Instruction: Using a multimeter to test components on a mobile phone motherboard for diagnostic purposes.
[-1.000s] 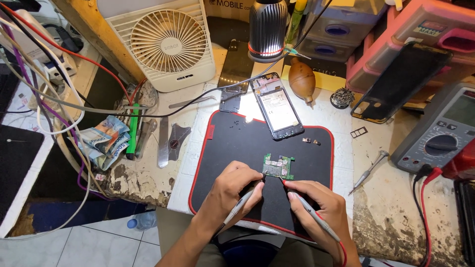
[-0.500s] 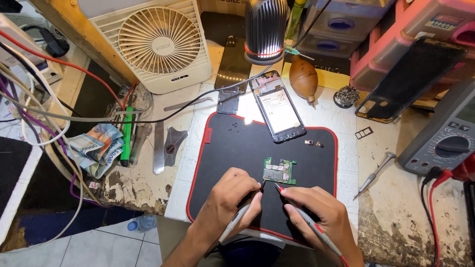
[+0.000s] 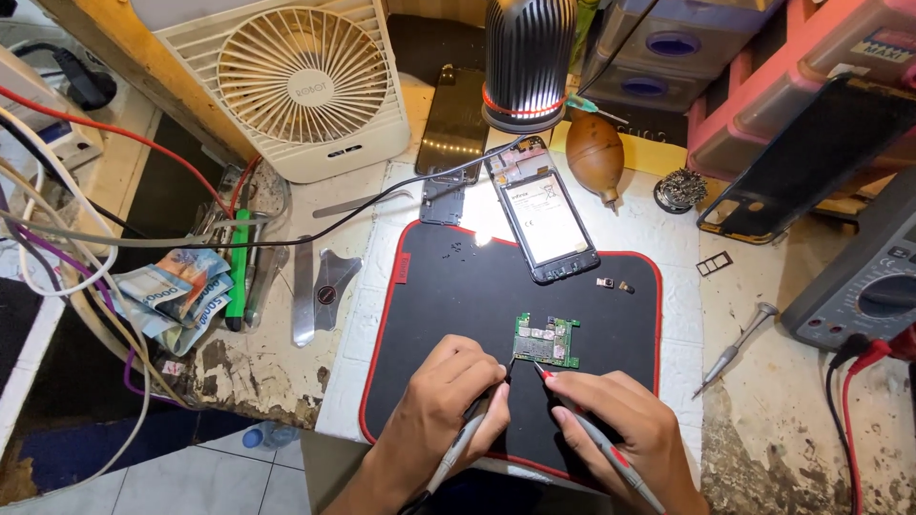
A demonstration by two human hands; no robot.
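The black, red-edged rubber mat [image 3: 448,296] lies open left of the small green circuit board [image 3: 546,340]. Behind the board, an opened smartphone [image 3: 544,217] and black ribbed lamp [image 3: 527,59] block the way; a slim grey screwdriver [image 3: 735,349] lies rightward.

White desk fan [image 3: 288,88] at table rear, left; black ribbed lamp [image 3: 528,59] beside it, lit; opened phone [image 3: 545,216] face-down on upper edge of black red-rimmed mat [image 3: 458,296]; brown rubber blower bulb [image 3: 594,153] just right of lamp; brass wool tip cleaner [image 3: 679,190] near it; small screwdriver [image 3: 734,349] on worn table [image 3: 782,429] right of mat; multimeter [image 3: 863,281] far right; folded banknotes [image 3: 172,294] and green pen-like tool [image 3: 237,267] left, among loose cables.
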